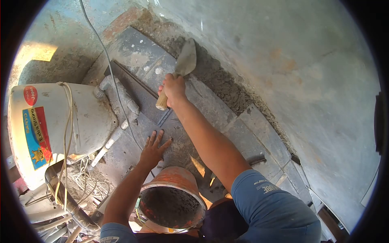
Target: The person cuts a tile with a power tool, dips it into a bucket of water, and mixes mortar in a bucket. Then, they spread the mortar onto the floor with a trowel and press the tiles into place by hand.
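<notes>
My right hand (pixel 174 90) is wrapped round the wooden handle of a trowel (pixel 187 58), whose blade points up toward the wall over a strip of wet grey mortar (pixel 223 83). Below and to the left, my left hand (pixel 153 150) lies with fingers spread on the dusty grey tiled surface (pixel 137 139). Close under it, near my body, stands an orange bucket (pixel 178 176) with dark mortar inside.
A large white tank (pixel 56 121) lies at the left beside a grey pipe (pixel 117 95). A thin cable (pixel 106 52) hangs across the surface. Coiled cord (pixel 91 182) and pipes fill the lower left. A plastered wall (pixel 291 69) rises at the right.
</notes>
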Available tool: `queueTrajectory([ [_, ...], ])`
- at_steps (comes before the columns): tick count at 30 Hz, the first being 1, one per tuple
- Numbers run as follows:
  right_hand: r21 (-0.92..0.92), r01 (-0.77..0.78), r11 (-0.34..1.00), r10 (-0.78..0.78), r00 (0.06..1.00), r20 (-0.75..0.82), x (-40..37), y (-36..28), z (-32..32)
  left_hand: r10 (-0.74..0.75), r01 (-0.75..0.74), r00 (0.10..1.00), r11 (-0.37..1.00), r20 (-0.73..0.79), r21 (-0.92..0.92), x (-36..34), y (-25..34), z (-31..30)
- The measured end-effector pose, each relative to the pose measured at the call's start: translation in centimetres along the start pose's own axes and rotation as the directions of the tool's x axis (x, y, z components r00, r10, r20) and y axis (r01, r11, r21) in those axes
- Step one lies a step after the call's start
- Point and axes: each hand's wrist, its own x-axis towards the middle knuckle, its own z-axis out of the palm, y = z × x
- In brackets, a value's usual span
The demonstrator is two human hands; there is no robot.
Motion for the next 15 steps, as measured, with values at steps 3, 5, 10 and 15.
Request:
queueTrajectory([
  [3, 0.027, -0.023, 0.999, 0.024, 0.999, -0.046, -2.3, 0.1, -4.3, 0.018, -0.018, 1.0, 1.0, -0.01, -0.01, -0.1, 0.0, 0.0],
  [5, 0.01, -0.047, 0.999, 0.047, 0.997, -0.055, -4.1, -0.4, -7.0, 0.032, -0.032, 0.999, 0.999, -0.026, -0.021, -0.1, -0.1, 0.2],
  [10, -0.17, -0.061, 0.984, 0.049, 0.996, -0.069, -8.7, -1.4, -12.2, 0.013, -0.013, 1.0, 1.0, -0.018, -0.014, -0.1, 0.0, 0.2],
  [15, -0.299, -0.013, 0.954, 0.066, 0.983, 0.169, -6.1, -2.2, -6.7, 0.019, -0.019, 1.0, 1.0, -0.02, 0.016, 0.0, 0.1, 0.5],
])
